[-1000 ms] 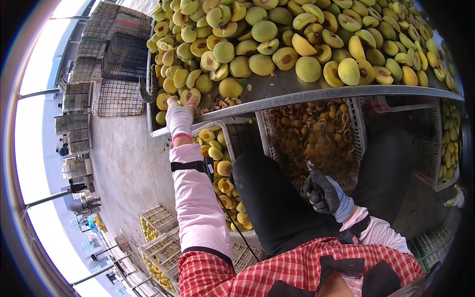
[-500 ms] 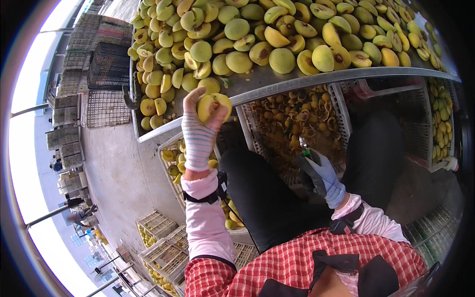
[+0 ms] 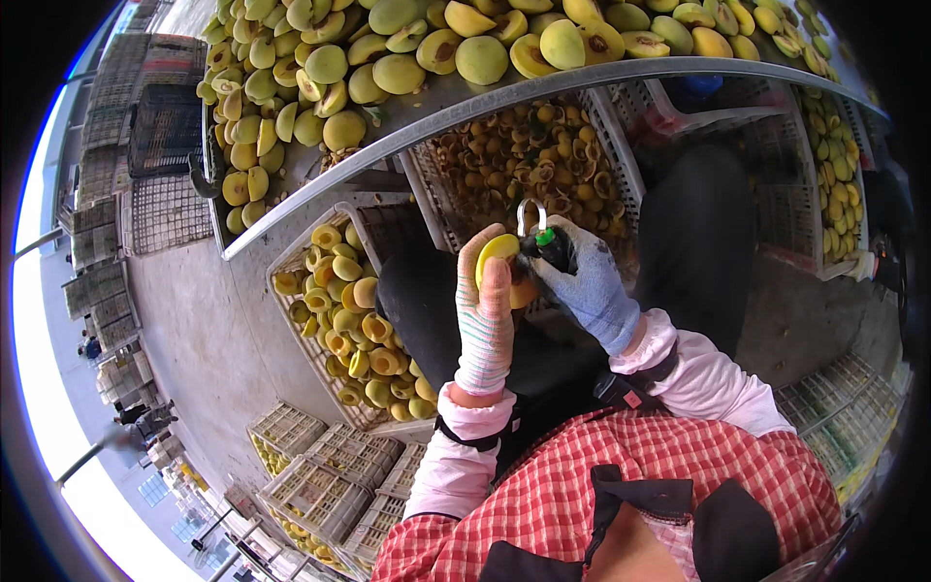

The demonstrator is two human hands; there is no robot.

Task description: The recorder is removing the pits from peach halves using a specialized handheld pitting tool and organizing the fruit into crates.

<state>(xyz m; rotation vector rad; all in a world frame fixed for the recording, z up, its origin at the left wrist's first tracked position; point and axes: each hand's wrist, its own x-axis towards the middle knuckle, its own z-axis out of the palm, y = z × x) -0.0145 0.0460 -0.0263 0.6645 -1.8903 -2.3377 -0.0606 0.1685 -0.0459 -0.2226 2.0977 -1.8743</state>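
Observation:
My left hand (image 3: 484,310), in a striped knit glove, is closed around a yellow peach half (image 3: 497,252) above my lap. Close beside it, my right hand (image 3: 589,291), in a blue-grey glove, grips a pitting tool (image 3: 547,239) with a dark handle, a green collar and a bent metal loop pointing away from me. The loop stands just beyond the peach half and looks apart from it. Beneath the hands is a crate (image 3: 621,155) of brown pit pieces and scooped scraps.
A metal table (image 3: 388,145) heaped with cut peaches (image 3: 482,60) runs across the far side. At my left, a crate (image 3: 281,260) holds hollowed peach halves (image 3: 376,328). Another peach-filled crate (image 3: 810,254) stands at the right. Stacked crates (image 3: 335,475) sit on the floor lower left.
My left hand has come from the table edge rightward and nearer with the peach half. My right hand has risen leftward with the pitting tool, so the hands now nearly meet. The view has shifted.

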